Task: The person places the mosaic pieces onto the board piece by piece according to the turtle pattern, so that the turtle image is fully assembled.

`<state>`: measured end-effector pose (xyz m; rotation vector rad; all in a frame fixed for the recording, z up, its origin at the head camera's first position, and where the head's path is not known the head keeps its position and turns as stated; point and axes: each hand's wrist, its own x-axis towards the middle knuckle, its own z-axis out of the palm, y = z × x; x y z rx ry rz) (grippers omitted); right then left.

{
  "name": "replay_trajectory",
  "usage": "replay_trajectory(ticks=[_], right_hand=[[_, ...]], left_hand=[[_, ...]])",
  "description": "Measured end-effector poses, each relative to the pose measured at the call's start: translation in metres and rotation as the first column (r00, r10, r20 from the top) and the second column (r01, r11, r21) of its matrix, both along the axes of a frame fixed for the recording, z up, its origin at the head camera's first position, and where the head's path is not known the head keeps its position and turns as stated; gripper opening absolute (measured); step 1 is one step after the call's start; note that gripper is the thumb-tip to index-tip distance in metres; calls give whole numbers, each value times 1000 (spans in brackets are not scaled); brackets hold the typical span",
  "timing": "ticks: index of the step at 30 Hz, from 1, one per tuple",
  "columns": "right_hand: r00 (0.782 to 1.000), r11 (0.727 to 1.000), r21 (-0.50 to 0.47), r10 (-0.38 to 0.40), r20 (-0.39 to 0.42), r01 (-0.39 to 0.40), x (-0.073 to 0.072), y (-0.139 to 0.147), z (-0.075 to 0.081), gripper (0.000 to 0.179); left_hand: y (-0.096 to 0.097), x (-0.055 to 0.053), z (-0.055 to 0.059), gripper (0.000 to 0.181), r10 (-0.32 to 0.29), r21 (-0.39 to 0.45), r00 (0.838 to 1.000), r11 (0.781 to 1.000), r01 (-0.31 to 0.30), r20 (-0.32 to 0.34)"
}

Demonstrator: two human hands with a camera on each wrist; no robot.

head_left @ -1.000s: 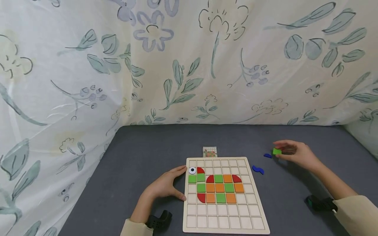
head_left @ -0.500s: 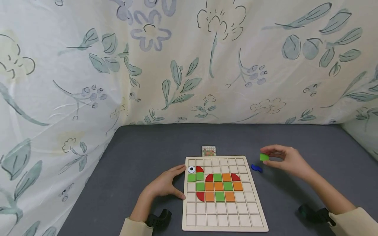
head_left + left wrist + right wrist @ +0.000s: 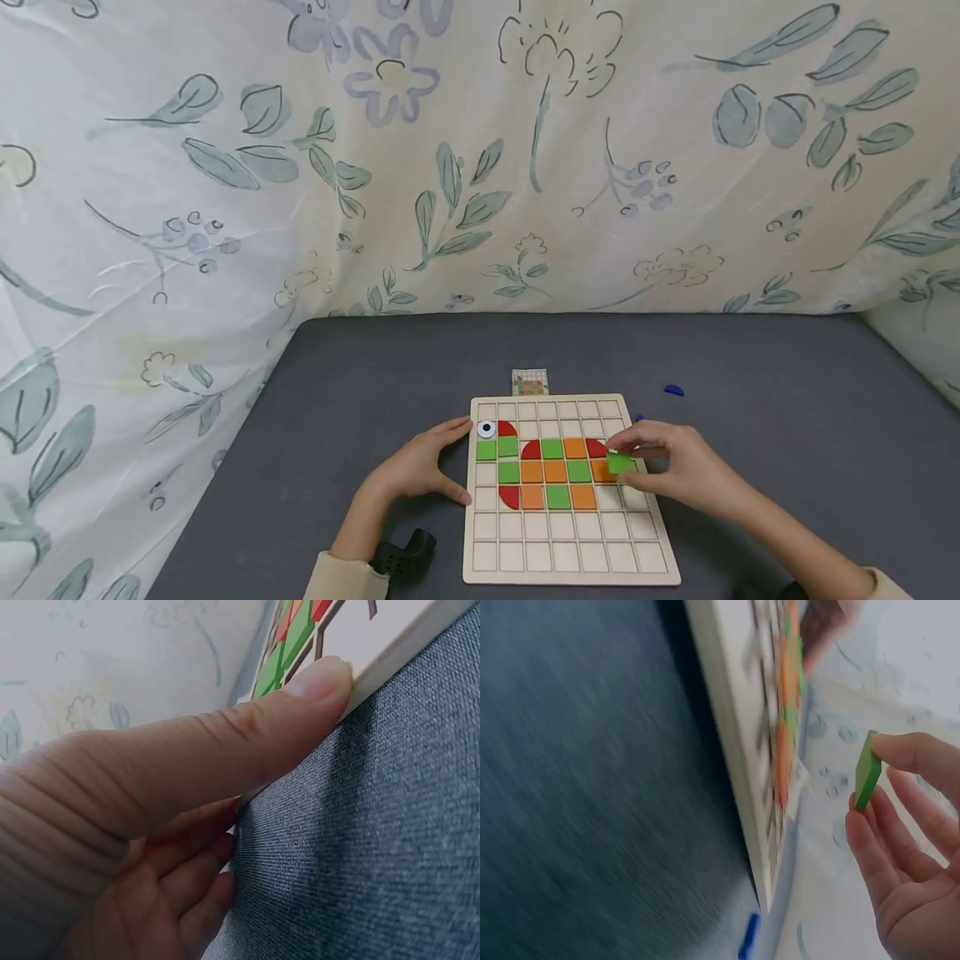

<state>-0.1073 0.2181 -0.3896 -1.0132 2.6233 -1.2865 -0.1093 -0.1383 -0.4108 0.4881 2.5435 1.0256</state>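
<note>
My right hand (image 3: 686, 465) pinches a green square tile (image 3: 619, 463) between thumb and fingertips, above the right side of the wooden grid board (image 3: 570, 578). In the right wrist view, the green tile (image 3: 867, 774) is held by its opposite edges, clear of the board. My left hand (image 3: 417, 467) lies at the board's left edge, fingers and thumb spread and touching it. The left wrist view has the thumb (image 3: 247, 735) against the board's rim. Green, orange and red tiles and an eye piece (image 3: 486, 428) sit in the board's cells.
A blue half-round piece (image 3: 673, 390) lies on the dark grey cloth behind the right hand. Another blue piece (image 3: 639, 417) is mostly hidden by that hand. Behind the board lies a small pattern card (image 3: 529, 382). A floral curtain (image 3: 480, 167) hangs at the back.
My right hand has carried the green tile leftward from beside the blue pieces to over the board's right side. The left hand has stayed at the board's edge.
</note>
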Motion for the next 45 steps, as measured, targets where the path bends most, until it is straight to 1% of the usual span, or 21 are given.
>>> replay_trajectory(ticks=[5,9,11,17,22,28,33,35,40,43,45], right_hand=[[997,997,-4,74,22,-74,8,-7,-11,30],[994,994,-15,107,26,-107,11,-9,-20,29],[993,993,-6,114,5,-114,13,-10,-23,28],[988,992,78,110,-108,-102,16,-15,-24,29],[985,990,102,109,-132,-96,17,-16,-25,30],[978,989,104,125,-167,-108,15,-14,-26,30],[975,987,111,135,-177,-116,14,-13,-26,32],[976,987,117,128,-178,-108,14,-13,-26,32],[984,988,121,110,-138,-93,16,-14,-26,31],[987,991,103,100,-129,-87,17,-14,-25,30],[989,994,89,72,-131,-61,15,-13,-24,29]], left_hand=[[0,-1,-1,101,3,0,1000,1000,-3,0],[0,-1,-2,101,-3,1,1000,1000,3,0],[0,-1,-2,101,-4,2,1000,1000,4,2],[0,-2,-4,102,6,2,1000,1000,-6,7],[0,-2,-4,102,6,-2,1000,1000,-6,5],[0,-3,-2,101,4,-1,1000,1000,-4,2],[0,-4,-3,101,7,-10,1000,1000,-7,0],[0,-4,-3,101,9,-11,1000,1000,-9,0],[-1,-3,-4,101,7,-12,1000,1000,-7,7],[-2,-3,-4,101,7,-9,1000,1000,-6,12],[-2,-3,-4,101,8,-8,1000,1000,-8,12]])
